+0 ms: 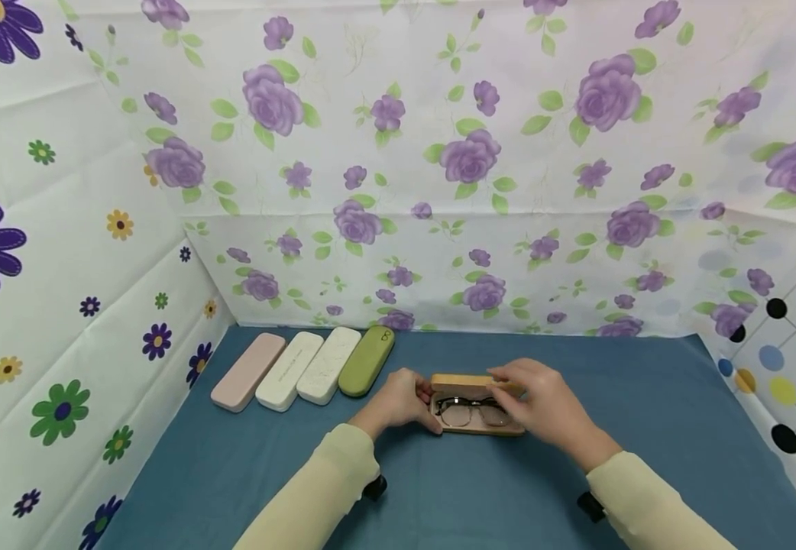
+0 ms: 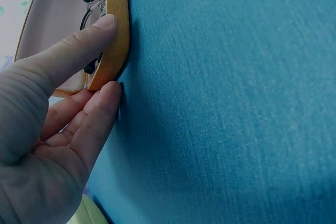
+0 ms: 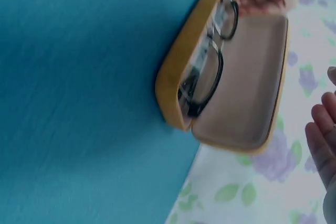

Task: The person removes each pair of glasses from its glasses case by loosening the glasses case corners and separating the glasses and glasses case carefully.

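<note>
On the bench (image 1: 432, 496), the left hand (image 1: 399, 401) grips the open case (image 1: 461, 380) of glasses (image 1: 457, 415); the right hand (image 1: 542, 399), fingers relaxed, hovers nearby.

Blue cloth (image 1: 199, 473), covering the work surface, with four closed oblong cases lying side by side toward its far left, slanted so that their far ends point right. From left to right: a pink case (image 1: 248, 373); a white case (image 1: 290, 372) with a line of lettering; a pale marbled case (image 1: 329, 365); a green case (image 1: 367, 361) with a small dark mark at its far end. Rear: a white backdrop (image 1: 398, 168) printed with purple roses, creased horizontally. Left: a daisy-patterned sheet (image 1: 75, 252). Right: a sheet with coloured dots (image 1: 793, 344).
</note>
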A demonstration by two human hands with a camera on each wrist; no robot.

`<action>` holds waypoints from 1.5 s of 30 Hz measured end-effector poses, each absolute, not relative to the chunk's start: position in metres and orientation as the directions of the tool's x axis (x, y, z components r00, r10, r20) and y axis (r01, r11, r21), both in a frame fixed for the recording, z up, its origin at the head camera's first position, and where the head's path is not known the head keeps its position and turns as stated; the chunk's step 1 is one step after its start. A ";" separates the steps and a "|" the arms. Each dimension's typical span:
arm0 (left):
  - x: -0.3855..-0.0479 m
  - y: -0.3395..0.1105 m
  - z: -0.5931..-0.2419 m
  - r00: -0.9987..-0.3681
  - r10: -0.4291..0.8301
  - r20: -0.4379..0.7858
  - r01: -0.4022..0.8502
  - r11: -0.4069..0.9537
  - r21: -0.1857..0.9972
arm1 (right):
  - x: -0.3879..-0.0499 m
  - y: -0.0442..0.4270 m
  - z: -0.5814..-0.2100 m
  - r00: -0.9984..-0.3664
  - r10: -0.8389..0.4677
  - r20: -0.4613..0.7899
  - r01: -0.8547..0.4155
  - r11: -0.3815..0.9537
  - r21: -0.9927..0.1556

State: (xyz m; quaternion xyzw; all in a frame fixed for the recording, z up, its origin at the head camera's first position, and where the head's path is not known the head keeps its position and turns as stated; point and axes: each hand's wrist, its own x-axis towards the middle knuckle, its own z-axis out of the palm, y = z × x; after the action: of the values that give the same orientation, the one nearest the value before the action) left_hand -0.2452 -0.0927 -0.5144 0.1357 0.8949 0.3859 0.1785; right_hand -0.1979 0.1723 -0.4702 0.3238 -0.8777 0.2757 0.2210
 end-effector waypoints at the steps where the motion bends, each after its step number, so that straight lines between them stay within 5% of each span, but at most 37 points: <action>1: -0.246 -0.093 -0.514 -0.900 0.380 -0.212 0.107 0.666 0.738 | -0.197 0.169 -0.471 -0.667 -0.471 0.577 -0.714 0.627 -0.312; 17: -0.248 -0.093 -0.517 -0.893 0.402 -0.204 0.125 0.656 0.744 | -0.194 0.141 -0.509 -0.689 -0.568 0.450 -0.645 0.764 -0.025; 45: -0.248 -0.091 -0.515 -0.892 0.397 -0.214 0.115 0.659 0.743 | -0.195 0.111 -0.523 -0.851 -0.458 0.256 -0.442 0.889 0.122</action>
State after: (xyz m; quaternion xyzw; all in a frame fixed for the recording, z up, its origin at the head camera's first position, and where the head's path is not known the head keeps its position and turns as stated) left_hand -0.2476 -0.0912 -0.5153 0.1435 0.8924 0.3869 0.1824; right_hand -0.1945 0.1106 -0.5230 0.2340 -0.9616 -0.0293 0.1403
